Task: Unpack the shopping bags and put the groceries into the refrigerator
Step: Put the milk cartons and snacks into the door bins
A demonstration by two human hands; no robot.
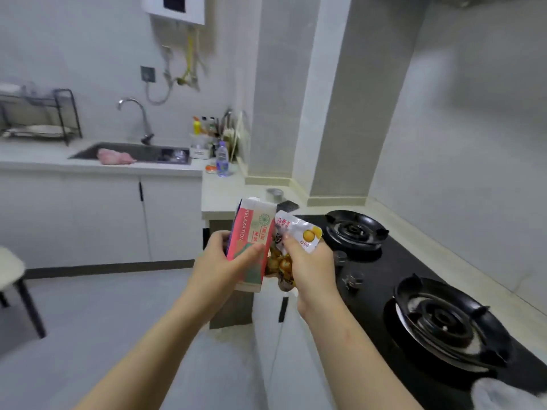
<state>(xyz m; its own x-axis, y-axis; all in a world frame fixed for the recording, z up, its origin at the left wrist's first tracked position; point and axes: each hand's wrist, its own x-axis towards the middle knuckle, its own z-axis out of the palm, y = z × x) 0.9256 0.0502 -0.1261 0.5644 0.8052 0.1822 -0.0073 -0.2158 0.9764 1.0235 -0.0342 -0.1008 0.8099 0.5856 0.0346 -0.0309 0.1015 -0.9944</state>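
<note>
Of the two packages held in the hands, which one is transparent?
The pouch in the right hand: round brownish pieces show through its lower part. The pink carton in the left hand is opaque.

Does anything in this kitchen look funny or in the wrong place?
Yes: a pink lump lies at the front edge of the sink, which seems an odd spot. I cannot tell what it is.
</note>
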